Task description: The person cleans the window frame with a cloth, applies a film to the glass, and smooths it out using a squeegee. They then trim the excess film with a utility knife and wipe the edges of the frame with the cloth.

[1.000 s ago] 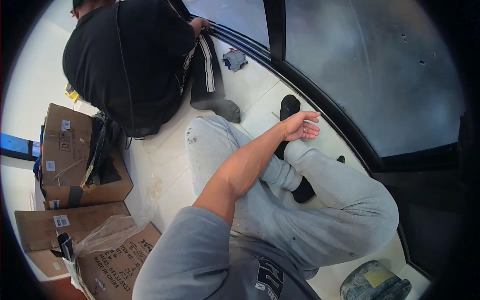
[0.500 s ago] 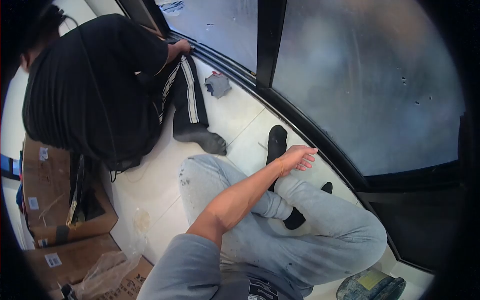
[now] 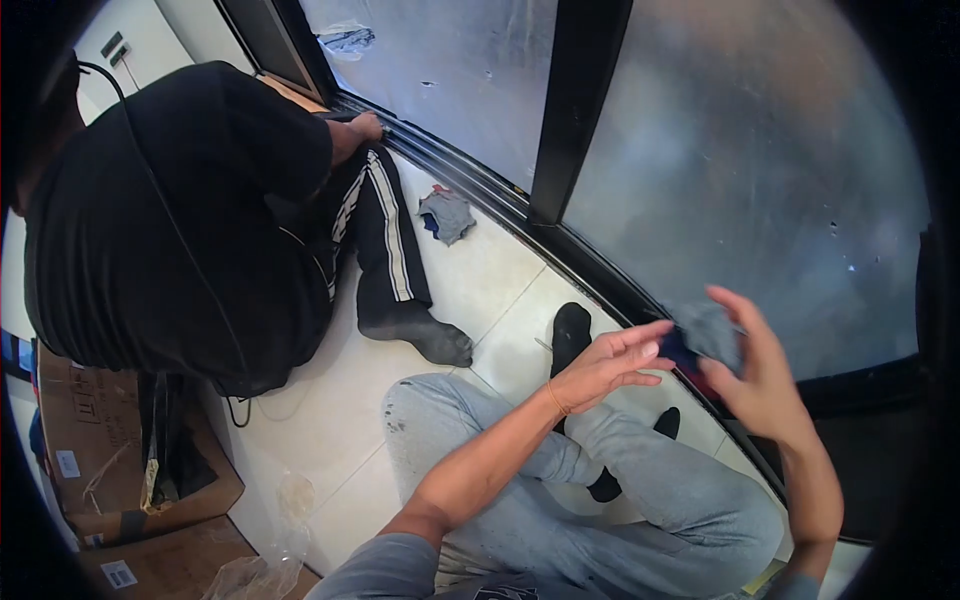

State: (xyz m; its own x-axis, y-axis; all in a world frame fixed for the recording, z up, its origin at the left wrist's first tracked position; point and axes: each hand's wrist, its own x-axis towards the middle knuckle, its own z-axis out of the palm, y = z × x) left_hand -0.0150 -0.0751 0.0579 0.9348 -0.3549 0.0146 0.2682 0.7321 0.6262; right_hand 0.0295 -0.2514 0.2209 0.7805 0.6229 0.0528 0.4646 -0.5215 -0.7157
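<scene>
A grey rag [image 3: 710, 335] with dark blue and red parts is in my right hand [image 3: 760, 380], gripped between thumb and fingers in front of the glass door [image 3: 740, 220]. My left hand [image 3: 615, 368] reaches toward it with fingers stretched out, its fingertips close to the rag's left side. Below both hands are my crossed legs in grey trousers [image 3: 660, 480]. The black door frame [image 3: 620, 290] runs along the floor just beyond my hands.
Another person [image 3: 180, 220] in black sits at the left, one hand [image 3: 366, 126] at the sliding door track [image 3: 440, 150]. A second grey rag [image 3: 449, 216] lies on the tiled floor. Cardboard boxes [image 3: 85, 430] and clear plastic [image 3: 265, 575] are at the lower left.
My right hand has come into view from the right, holding the rag. My left hand has moved lower in view, fingers extended toward it. The view has shifted slightly.
</scene>
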